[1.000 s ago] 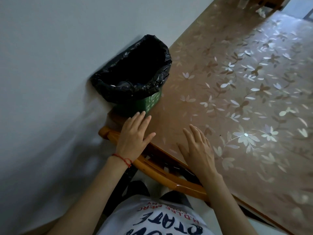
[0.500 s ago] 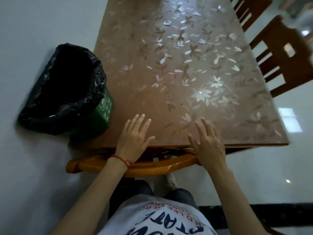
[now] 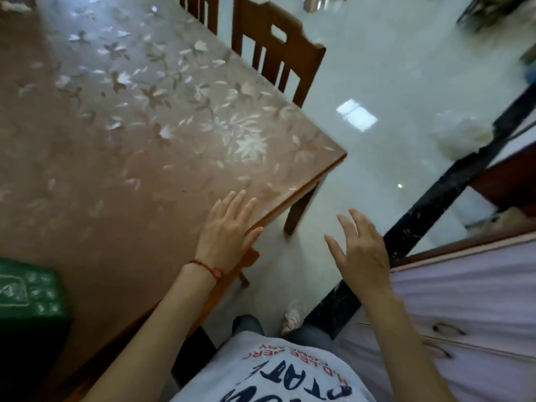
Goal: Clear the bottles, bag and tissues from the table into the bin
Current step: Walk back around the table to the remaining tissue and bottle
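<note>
My left hand (image 3: 226, 231) lies flat, fingers spread, on the near edge of the brown flower-patterned table (image 3: 95, 146), holding nothing. My right hand (image 3: 359, 249) hovers off the table over the floor, fingers apart and empty. The green bin (image 3: 27, 291) shows only as a side panel at the left edge, its black liner out of frame. A small white crumpled thing (image 3: 14, 6), perhaps a tissue, lies at the table's far left corner, blurred. No bottles or bag show on the table.
Wooden chairs (image 3: 278, 50) stand along the table's far side. Glossy white floor (image 3: 391, 82) spreads to the right, with a pale crumpled heap (image 3: 461, 134) on it. A black strip (image 3: 429, 210) and a pale cabinet with a handle (image 3: 470, 314) lie at my right.
The view has swung right, so the bin slid to the left edge. My right hand has lifted off the table edge and now hovers over the floor. My left hand stays on the table.
</note>
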Action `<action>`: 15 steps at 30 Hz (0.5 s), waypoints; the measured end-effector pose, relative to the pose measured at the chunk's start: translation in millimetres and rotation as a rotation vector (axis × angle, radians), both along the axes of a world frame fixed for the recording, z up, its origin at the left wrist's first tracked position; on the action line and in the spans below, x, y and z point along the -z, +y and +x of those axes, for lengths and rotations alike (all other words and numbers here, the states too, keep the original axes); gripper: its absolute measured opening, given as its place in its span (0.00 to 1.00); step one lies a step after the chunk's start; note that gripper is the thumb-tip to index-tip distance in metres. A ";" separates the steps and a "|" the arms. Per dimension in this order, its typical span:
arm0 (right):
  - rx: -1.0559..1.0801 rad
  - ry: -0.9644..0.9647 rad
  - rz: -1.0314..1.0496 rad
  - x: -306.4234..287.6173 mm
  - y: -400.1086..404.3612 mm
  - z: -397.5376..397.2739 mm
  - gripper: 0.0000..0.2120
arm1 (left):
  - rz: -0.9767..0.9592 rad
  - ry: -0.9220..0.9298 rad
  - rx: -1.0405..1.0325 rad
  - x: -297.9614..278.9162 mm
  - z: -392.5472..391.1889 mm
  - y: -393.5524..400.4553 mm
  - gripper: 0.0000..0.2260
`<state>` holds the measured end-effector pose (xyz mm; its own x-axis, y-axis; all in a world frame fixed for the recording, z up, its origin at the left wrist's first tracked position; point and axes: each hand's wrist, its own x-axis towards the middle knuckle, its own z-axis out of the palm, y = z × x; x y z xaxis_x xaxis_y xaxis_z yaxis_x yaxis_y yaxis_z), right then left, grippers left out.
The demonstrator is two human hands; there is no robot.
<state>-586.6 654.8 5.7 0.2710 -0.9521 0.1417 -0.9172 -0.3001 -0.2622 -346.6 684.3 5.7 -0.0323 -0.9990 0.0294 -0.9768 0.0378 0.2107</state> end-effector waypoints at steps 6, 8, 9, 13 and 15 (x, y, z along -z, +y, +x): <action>0.199 -0.003 -0.006 2.5 -19.9 -70.7 0.21 | -0.012 0.035 0.185 -3.3 -71.1 -72.2 0.25; 0.258 -0.010 -0.005 4.3 -28.5 -94.1 0.21 | -0.012 0.047 0.243 -3.7 -97.4 -92.7 0.24; 0.287 -0.015 -0.005 5.1 -32.9 -104.6 0.20 | -0.014 0.045 0.270 -3.5 -110.3 -102.4 0.24; 0.367 -0.022 -0.009 7.9 -48.1 -141.4 0.20 | -0.020 0.044 0.360 0.7 -158.6 -136.8 0.25; 0.401 -0.021 -0.007 9.3 -55.1 -158.0 0.21 | -0.009 0.048 0.401 4.1 -180.1 -153.6 0.25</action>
<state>-744.7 599.7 -3.5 -0.1250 -0.9807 0.1501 -0.9565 0.0789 -0.2809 -526.8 530.7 1.6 -0.4175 -0.9074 0.0487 -0.8734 0.4155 0.2538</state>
